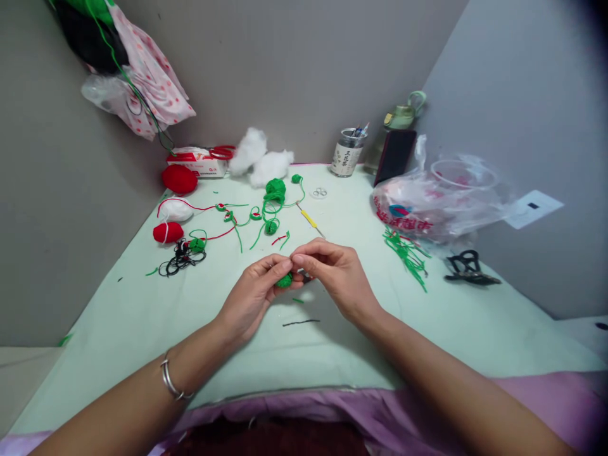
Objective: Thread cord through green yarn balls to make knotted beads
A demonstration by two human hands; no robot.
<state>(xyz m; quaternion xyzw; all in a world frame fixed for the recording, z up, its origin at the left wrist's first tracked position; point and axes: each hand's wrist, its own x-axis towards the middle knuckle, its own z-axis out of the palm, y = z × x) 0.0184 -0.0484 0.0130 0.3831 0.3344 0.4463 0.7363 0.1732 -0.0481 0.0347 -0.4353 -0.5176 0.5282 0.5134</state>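
Over the middle of the table, my left hand (254, 288) is closed around a small green crocheted piece (284, 280), part of which my fingers hide. My right hand (335, 269) meets it from the right, thumb and forefinger pinched together at the top of the piece. What that pinch holds is too small to make out. Below the hands lie a short black strand (301, 322) and a green yarn snippet (297, 300). Just beyond them rests a crochet hook with a yellow grip (308, 219).
Behind are a green yarn ball (275, 191), white stuffing (272, 168) and small crocheted pieces (228, 216). Red yarn (179, 180) and tangled black cord (180, 259) lie left. Right stand a pen jar (346, 155), a phone (395, 155), a plastic bag (427, 202), green yarn scraps (407, 253) and a black claw clip (470, 269).
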